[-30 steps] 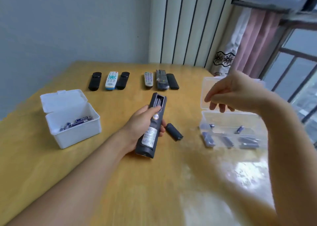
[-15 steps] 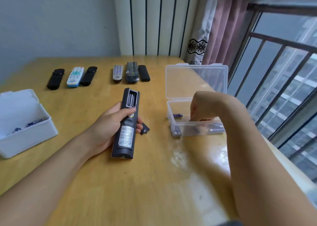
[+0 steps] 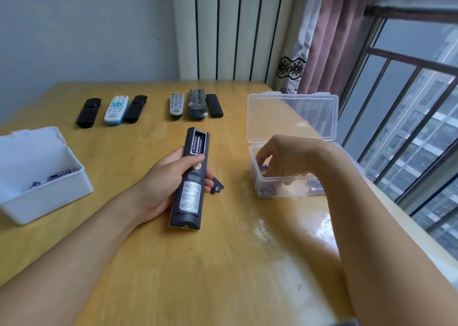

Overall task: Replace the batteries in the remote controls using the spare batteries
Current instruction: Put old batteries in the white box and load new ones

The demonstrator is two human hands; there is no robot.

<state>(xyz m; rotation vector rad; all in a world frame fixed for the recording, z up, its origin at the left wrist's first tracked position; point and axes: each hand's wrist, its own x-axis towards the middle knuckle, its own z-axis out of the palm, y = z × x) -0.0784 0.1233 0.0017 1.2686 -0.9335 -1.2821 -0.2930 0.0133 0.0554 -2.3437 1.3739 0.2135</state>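
view: head, one wide-angle camera, worn | looks: forward and down over the wooden table (image 3: 223, 263) | near: both forearms enter from the bottom edge, left hand (image 3: 168, 184) at centre | far: row of remotes (image 3: 148, 107) at 12 o'clock, wall behind | window (image 3: 409, 127) at 2 o'clock | shared: none, single view

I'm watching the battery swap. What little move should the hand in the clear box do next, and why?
Probably pinch one battery and lift it out. The right hand is down inside the clear box, while the left hand holds the dark remote back up, its battery slot open and seemingly empty.
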